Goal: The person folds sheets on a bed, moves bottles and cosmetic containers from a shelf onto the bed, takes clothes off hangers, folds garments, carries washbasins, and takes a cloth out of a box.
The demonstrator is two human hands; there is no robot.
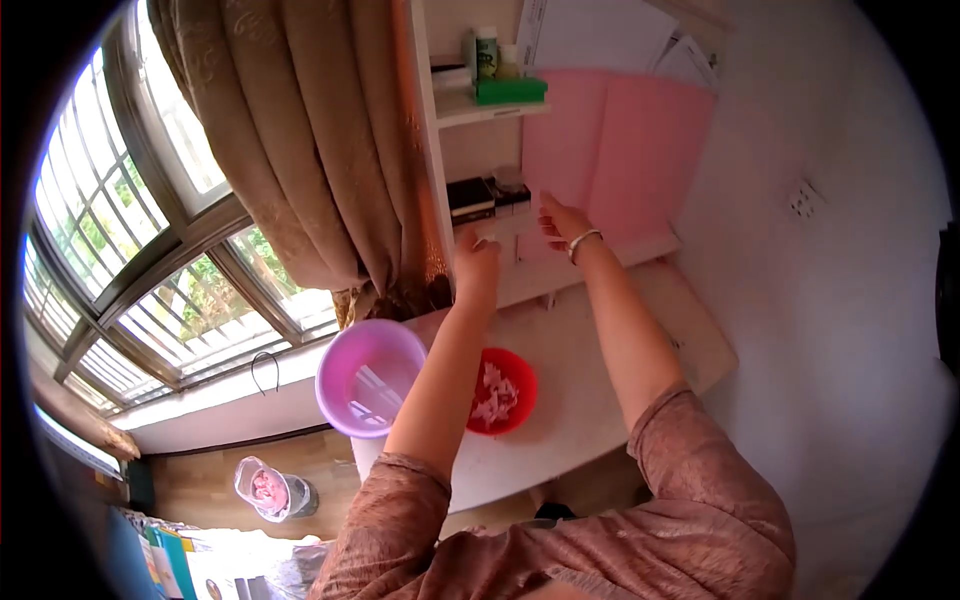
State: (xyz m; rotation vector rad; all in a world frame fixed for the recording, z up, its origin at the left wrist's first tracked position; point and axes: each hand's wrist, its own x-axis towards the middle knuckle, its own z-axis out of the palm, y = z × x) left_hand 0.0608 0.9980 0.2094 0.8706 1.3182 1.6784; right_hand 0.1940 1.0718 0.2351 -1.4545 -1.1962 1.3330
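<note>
Both my arms reach forward over the white desk toward the shelf unit behind it. My left hand is closed in front of the lower shelf, near a dark box. A small whitish bit shows at its fingertips, too small to name. To the right, my right hand, with a bracelet at the wrist, is held up before the pink panel, fingers apart and slightly curled, holding nothing I can see. Below my left forearm stands a red bowl of pale, crumpled scraps. A purple basin is beside it, partly covered by that arm.
Dark boxes sit on the lower shelf; a green box and bottles are above. A brown curtain hangs by the window at left. A lined bin stands on the floor. A white wall bounds the right.
</note>
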